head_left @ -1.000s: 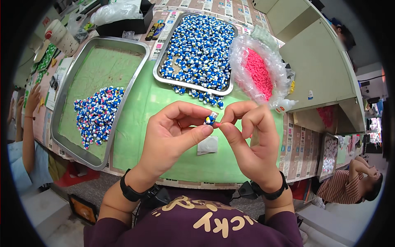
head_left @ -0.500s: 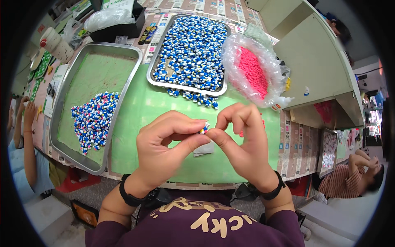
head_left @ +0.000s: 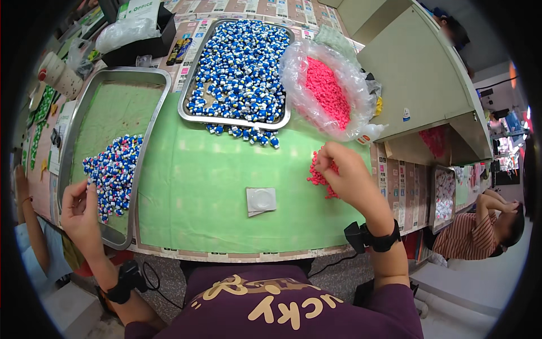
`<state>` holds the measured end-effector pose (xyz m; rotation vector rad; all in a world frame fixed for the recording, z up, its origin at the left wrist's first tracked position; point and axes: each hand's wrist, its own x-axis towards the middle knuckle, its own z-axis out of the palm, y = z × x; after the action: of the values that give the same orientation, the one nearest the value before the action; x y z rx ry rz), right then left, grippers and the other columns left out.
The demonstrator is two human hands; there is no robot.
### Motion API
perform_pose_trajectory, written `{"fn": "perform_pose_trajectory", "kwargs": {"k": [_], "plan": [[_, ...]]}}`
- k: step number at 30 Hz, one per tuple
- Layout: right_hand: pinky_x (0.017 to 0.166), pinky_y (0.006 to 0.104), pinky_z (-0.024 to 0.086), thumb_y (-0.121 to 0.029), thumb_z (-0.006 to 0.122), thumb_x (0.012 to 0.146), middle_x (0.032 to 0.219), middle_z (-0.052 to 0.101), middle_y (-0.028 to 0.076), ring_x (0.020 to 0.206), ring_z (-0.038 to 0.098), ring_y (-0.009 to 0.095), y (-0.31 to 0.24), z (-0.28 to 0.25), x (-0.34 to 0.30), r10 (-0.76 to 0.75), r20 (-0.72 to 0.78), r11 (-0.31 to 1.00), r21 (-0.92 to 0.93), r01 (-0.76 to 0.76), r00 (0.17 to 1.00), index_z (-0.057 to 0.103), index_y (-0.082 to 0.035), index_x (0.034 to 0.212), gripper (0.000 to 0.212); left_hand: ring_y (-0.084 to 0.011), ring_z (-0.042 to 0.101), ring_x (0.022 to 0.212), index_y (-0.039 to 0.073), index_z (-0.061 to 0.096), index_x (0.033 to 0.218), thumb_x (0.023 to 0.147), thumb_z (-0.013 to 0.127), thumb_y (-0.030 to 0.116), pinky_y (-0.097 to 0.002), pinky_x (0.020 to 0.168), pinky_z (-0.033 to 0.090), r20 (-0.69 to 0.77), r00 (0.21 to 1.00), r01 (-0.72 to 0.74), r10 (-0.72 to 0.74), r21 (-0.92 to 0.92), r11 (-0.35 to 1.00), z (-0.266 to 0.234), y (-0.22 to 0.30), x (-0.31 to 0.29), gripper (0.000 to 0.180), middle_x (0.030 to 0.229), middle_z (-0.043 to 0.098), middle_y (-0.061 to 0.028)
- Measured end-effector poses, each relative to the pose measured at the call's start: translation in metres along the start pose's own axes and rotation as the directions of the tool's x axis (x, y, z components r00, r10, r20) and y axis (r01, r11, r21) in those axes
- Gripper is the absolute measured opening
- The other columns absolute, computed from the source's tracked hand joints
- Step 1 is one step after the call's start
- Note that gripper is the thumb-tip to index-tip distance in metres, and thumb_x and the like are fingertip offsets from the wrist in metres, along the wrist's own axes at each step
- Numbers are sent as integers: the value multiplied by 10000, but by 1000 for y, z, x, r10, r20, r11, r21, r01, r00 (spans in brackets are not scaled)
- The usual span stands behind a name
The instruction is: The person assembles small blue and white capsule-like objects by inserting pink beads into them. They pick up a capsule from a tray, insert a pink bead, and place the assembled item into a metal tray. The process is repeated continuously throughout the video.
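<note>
My left hand (head_left: 82,217) is over the near left part of the left metal tray (head_left: 152,121), beside a pile of small blue-and-white pieces (head_left: 119,169) with pink bits among them. Its thumb and forefinger are drawn together; whatever may lie between the tips is too small to name. On the right, my right hand (head_left: 349,174) bends down to a small heap of loose pink pieces (head_left: 317,174) on the green mat (head_left: 197,198). Those fingers are closed at the heap, and their tips are partly hidden.
A second metal tray (head_left: 195,119) full of blue-and-white pieces stands at the back, with some spilled before it. Right of it sits a clear plastic bag (head_left: 293,62) of pink pieces. A small white pad (head_left: 261,200) lies mid-mat. A cabinet (head_left: 423,79) rises at right.
My hands have parted from the piece held between them over the mat. The left went to the left tray, the right to the pink heap. The white pad now shows fully.
</note>
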<state>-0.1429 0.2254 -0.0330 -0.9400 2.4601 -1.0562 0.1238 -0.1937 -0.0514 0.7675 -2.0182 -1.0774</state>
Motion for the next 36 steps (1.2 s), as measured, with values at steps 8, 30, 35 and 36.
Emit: {"fn": "perform_pose_trajectory", "kwargs": {"k": [8, 30, 35, 36], "plan": [[754, 433, 407, 11, 567, 807, 749, 576, 88, 757, 577, 302, -6, 14, -5, -125, 124, 935, -317, 158, 984, 506, -61, 806, 94, -102, 564, 767, 48, 648, 1097, 872, 646, 37, -237, 610, 472, 45, 987, -153, 152, 521, 840, 16, 18, 13, 226, 1185, 595, -72], [757, 406, 375, 3, 583, 798, 815, 602, 57, 836, 576, 295, -7, 33, -6, -97, 162, 960, -244, 135, 982, 555, -82, 838, 98, -323, 598, 856, 22, 598, 896, 776, 719, 67, -433, 737, 487, 607, 715, -551, 346, 184, 814, 219, 72, -11, 176, 915, 555, -113], [759, 398, 385, 36, 580, 788, 819, 588, 77, 826, 569, 302, -19, 28, -5, -127, 137, 980, -134, 145, 982, 539, -65, 865, 134, -329, 613, 795, 19, 590, 866, 778, 674, 12, -411, 696, 499, 616, 706, -552, 350, 169, 816, 214, 74, -10, 122, 916, 586, -121], [761, 391, 392, 49, 579, 782, 829, 580, 83, 821, 563, 298, -25, 26, -5, -130, 110, 989, -60, 138, 985, 531, -59, 873, 150, -309, 630, 777, 16, 595, 871, 782, 658, -2, -391, 679, 509, 616, 716, -528, 329, 168, 832, 210, 76, -9, 110, 912, 595, -115]]}}
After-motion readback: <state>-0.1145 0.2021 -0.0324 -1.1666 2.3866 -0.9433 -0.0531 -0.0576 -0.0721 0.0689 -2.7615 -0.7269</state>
